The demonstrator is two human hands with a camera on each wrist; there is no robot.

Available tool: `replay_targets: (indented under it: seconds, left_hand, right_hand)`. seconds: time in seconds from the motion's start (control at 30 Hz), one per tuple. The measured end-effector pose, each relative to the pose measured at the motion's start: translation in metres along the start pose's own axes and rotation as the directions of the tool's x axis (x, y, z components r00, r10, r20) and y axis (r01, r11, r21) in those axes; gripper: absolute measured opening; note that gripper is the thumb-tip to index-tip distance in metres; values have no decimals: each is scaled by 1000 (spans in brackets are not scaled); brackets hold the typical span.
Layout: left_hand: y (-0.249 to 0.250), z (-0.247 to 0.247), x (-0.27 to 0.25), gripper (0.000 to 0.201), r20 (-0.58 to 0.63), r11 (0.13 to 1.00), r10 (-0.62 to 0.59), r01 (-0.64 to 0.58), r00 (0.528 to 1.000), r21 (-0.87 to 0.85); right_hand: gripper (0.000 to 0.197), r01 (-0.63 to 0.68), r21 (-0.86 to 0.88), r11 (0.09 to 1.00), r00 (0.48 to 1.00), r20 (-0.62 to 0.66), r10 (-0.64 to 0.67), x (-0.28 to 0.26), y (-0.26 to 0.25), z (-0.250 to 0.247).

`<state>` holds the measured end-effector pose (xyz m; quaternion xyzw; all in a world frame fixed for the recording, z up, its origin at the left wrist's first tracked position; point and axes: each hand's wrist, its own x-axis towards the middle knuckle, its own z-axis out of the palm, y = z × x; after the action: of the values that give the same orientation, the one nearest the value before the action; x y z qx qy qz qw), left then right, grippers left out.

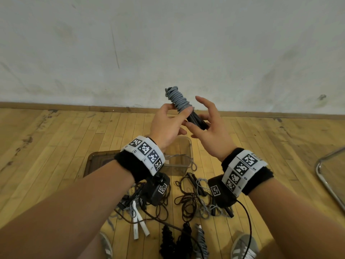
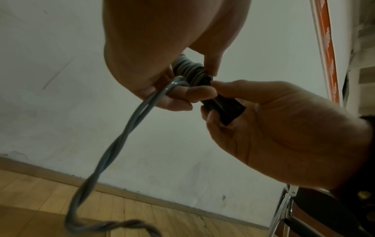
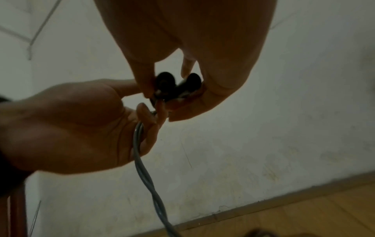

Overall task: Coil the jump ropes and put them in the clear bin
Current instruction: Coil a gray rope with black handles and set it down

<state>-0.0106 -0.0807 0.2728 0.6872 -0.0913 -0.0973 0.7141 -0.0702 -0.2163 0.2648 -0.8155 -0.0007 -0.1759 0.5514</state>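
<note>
The left hand (image 1: 166, 126) is pinching the grey jump rope (image 1: 178, 99) at the base of its wound coils, thumb on one side and fingertips on the other, while the right hand (image 1: 211, 131) is gripping the two black handles (image 1: 197, 120) between thumb and curled lower fingers, its index and middle fingers sticking up loosely. The bundle is being held tilted in the air above the clear bin (image 1: 183, 146), which is sitting on the wooden floor (image 1: 56, 137).

The head view is showing only tight coils; the left wrist view is revealing a twisted double tail of grey rope (image 2: 113, 152) trailing down from the left hand's fingers (image 2: 188, 94) towards the floor. The right wrist view is looking at the handles end-on (image 3: 176, 85), two round black butts side by side.

The arms are covering much of the tangle of loose ropes (image 1: 188, 199) lying near the bin, and both wrist views are looking dim and blurred. The bin's contents are hard to make out.
</note>
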Motion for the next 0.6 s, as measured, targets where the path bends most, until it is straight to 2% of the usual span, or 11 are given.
replay_targets:
  seconds: [0.07,0.13,0.17,0.23,0.3,0.37,0.43,0.47,0.6]
  left_hand:
    - [2,0,0,38,39,999,-8,9,999,-34]
    - [3,-1,0,35,77,998,5,0,997,-56]
    - [4,-1,-1,33,89,999,21,-17,996,-45]
    - [3,-1,-1,29,104,998,61,-62,993,3]
    - [0,-2,0,24,98,990,97,-106,990,91]
    - [-2,-3,2,33,81,980,86,-99,993,172]
    - [-4,-4,3,55,34,981,20,-26,999,194]
    - [-4,-4,4,59,2,984,-17,16,1000,175]
    - [-1,-4,3,53,-40,990,-62,67,997,125]
  right_hand:
    - [70,-123,122,985,992,11,122,1,-3,-3]
    - [59,-238,211,948,971,87,225,0,-6,-5]
    - [50,-255,222,941,965,125,232,0,-7,-5]
    - [34,-222,212,952,970,149,193,-2,-7,-4]
    - [31,-181,190,965,980,119,160,-1,-5,-4]
    - [37,-156,146,977,987,64,148,1,-2,-5]
    - [45,-124,59,991,992,-5,124,2,2,-5]
    - [49,-107,11,994,994,-36,107,1,4,-4]
    - [60,-92,-44,995,992,-87,88,0,5,-3]
